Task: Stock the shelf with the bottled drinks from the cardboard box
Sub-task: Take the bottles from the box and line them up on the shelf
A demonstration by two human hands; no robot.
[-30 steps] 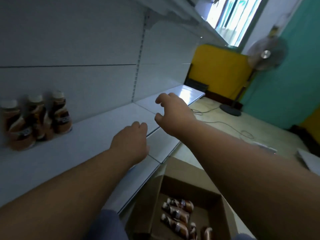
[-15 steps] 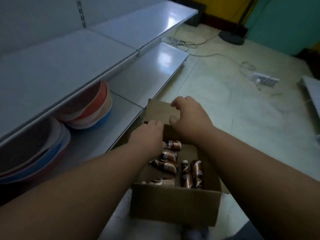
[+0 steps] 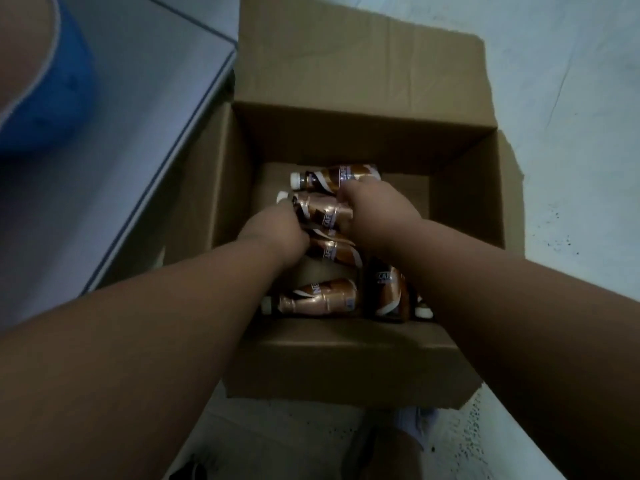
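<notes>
An open cardboard box [image 3: 346, 355] stands on the floor below me. Several brown bottled coffee drinks with white caps lie on their sides in it. Both my hands are down inside the box. My left hand [image 3: 273, 233] is curled around the neck end of the second bottle [image 3: 320, 209], its fingers hidden underneath. My right hand [image 3: 375, 216] closes over the base end of that bottle and touches the farthest bottle [image 3: 332, 176]. Another bottle [image 3: 334, 252] lies under my wrists, and one more bottle [image 3: 322, 299] rests by the near wall.
The grey bottom shelf [image 3: 145, 126] runs along the left of the box, with a blue-and-red basin [image 3: 45, 98] on it at the top left. Pale speckled floor [image 3: 568, 133] lies to the right. A shoe [image 3: 415, 427] shows below the box.
My view has dropped from the upper shelf to straight down over the box. Both hands went from above the shelf into the box and closed on the bottles.
</notes>
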